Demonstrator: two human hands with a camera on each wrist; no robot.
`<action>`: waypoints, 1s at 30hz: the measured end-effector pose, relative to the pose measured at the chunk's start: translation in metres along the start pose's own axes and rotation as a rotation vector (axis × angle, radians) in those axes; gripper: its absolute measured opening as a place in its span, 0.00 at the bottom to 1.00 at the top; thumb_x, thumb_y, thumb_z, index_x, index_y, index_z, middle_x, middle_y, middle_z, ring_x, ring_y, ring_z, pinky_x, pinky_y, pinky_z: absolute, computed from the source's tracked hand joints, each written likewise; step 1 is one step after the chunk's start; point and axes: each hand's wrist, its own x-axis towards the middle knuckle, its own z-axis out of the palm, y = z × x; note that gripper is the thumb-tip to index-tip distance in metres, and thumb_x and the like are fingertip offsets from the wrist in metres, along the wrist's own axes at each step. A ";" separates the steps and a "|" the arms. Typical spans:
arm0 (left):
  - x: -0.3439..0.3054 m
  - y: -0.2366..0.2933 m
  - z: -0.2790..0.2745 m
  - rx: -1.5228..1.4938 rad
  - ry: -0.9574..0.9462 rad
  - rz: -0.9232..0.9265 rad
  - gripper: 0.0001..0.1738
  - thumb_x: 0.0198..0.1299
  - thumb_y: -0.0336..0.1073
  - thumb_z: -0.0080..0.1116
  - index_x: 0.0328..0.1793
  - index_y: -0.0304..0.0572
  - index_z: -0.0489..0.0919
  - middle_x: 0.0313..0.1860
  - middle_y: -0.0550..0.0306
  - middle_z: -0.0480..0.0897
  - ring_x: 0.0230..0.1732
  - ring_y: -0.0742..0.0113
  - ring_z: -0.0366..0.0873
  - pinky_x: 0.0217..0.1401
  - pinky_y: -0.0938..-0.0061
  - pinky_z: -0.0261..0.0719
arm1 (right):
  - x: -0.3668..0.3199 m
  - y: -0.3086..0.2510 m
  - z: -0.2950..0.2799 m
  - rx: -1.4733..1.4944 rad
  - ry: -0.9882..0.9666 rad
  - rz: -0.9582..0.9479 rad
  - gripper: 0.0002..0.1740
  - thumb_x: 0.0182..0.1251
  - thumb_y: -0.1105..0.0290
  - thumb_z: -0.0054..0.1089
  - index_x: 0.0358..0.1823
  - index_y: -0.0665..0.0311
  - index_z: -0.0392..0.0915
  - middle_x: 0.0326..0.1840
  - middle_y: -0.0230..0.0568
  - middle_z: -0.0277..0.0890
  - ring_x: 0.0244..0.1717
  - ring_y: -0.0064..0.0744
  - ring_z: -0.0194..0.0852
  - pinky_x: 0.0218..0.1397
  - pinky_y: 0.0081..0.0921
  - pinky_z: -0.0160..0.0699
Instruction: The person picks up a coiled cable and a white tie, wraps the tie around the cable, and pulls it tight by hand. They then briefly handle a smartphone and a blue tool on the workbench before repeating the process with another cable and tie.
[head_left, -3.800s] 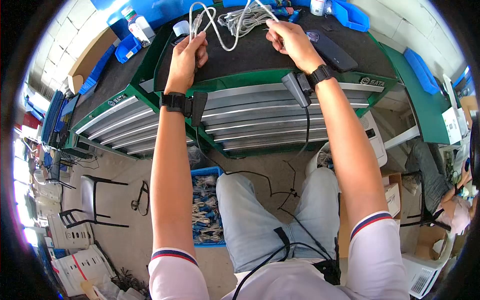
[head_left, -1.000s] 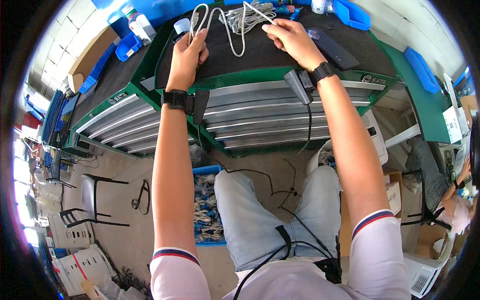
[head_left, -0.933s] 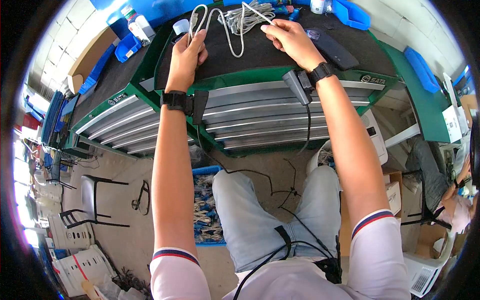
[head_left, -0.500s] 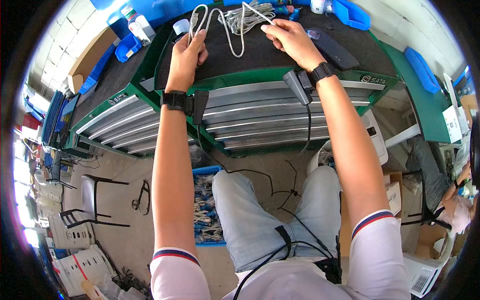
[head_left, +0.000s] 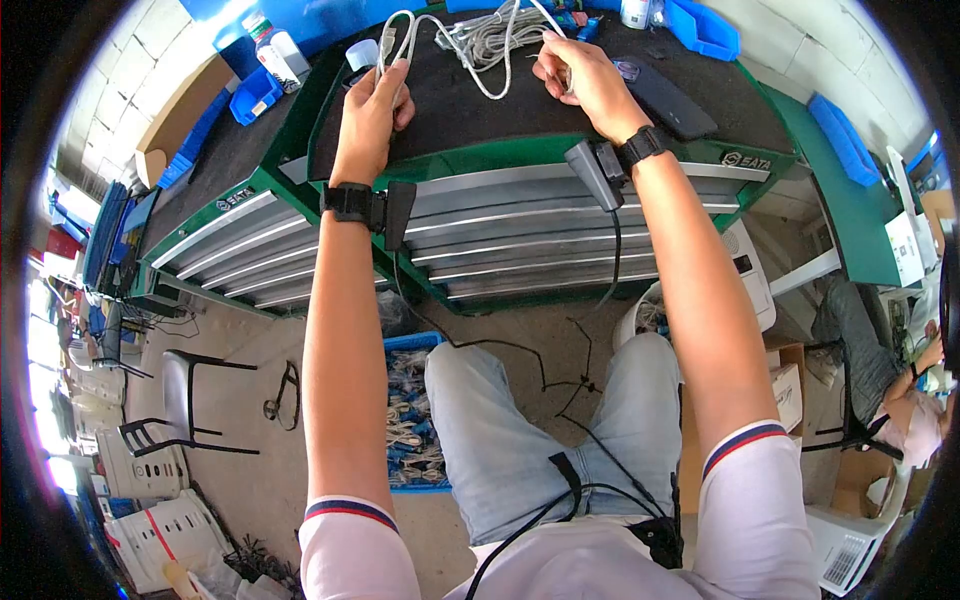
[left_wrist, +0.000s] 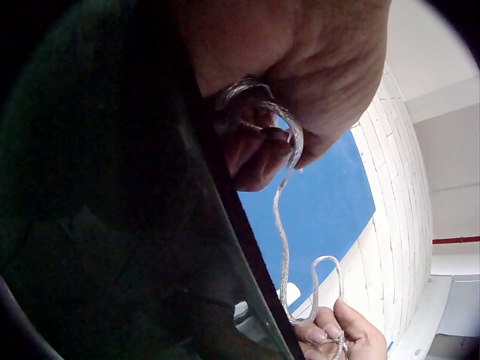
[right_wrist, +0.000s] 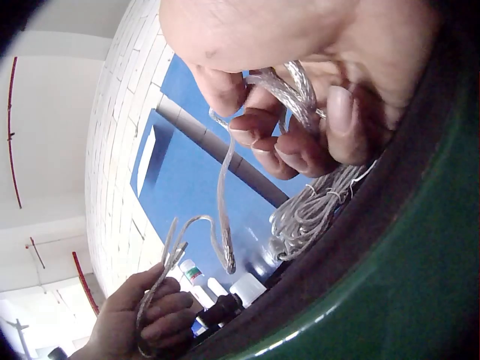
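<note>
A thin clear-jacketed cable with a silvery braid (right_wrist: 223,195) hangs in a loop between the two hands, above the dark bench top (head_left: 450,125). The left hand (head_left: 372,120) pinches one stretch of it between thumb and fingers, and a loop with a connector end stands up above those fingers. On the other side, the right hand (head_left: 590,85) has its fingers curled round the cable; the right wrist view shows doubled strands inside them. Behind the hanging loop lies a coiled bundle of similar cables (right_wrist: 315,214) on the bench.
A black phone (head_left: 668,103) lies right of the right hand. Blue bins (head_left: 705,30) and a white-labelled bottle (head_left: 285,62) stand at the back. Green drawer fronts (head_left: 540,235) drop below the bench edge. On the floor is a blue crate (head_left: 420,489) of bundled cables.
The right hand has turned and curled its fingers further, drawing the cable in it. The hanging loop has swung right and up a little. The left hand stays nearly in place.
</note>
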 end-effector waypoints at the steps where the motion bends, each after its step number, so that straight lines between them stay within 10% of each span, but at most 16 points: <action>1: 0.000 0.002 0.000 0.001 -0.004 -0.001 0.18 0.69 0.46 0.57 0.30 0.45 0.71 0.22 0.68 0.64 0.22 0.77 0.62 0.25 0.79 0.55 | 0.000 0.000 0.000 0.017 0.009 0.016 0.26 0.78 0.48 0.43 0.25 0.57 0.71 0.24 0.27 0.70 0.23 0.18 0.65 0.28 0.20 0.62; 5: -0.002 0.004 0.002 -0.022 0.011 -0.027 0.18 0.69 0.46 0.57 0.30 0.45 0.70 0.22 0.68 0.64 0.22 0.77 0.62 0.25 0.79 0.55 | 0.000 0.001 0.002 0.019 0.001 0.026 0.25 0.80 0.48 0.36 0.26 0.54 0.65 0.25 0.26 0.67 0.24 0.15 0.62 0.24 0.17 0.49; 11: -0.003 0.004 0.002 -0.020 0.005 -0.025 0.18 0.70 0.46 0.56 0.30 0.45 0.70 0.22 0.68 0.64 0.21 0.76 0.62 0.25 0.79 0.55 | 0.003 0.005 -0.003 0.054 -0.018 0.020 0.29 0.78 0.44 0.37 0.24 0.56 0.69 0.24 0.25 0.70 0.24 0.17 0.66 0.27 0.18 0.60; 30: -0.001 0.002 -0.001 0.000 -0.012 -0.013 0.18 0.70 0.48 0.56 0.31 0.45 0.71 0.22 0.69 0.64 0.22 0.77 0.62 0.25 0.79 0.55 | 0.002 0.003 0.000 0.114 -0.003 0.022 0.32 0.78 0.39 0.32 0.27 0.57 0.70 0.28 0.30 0.72 0.23 0.16 0.65 0.21 0.16 0.52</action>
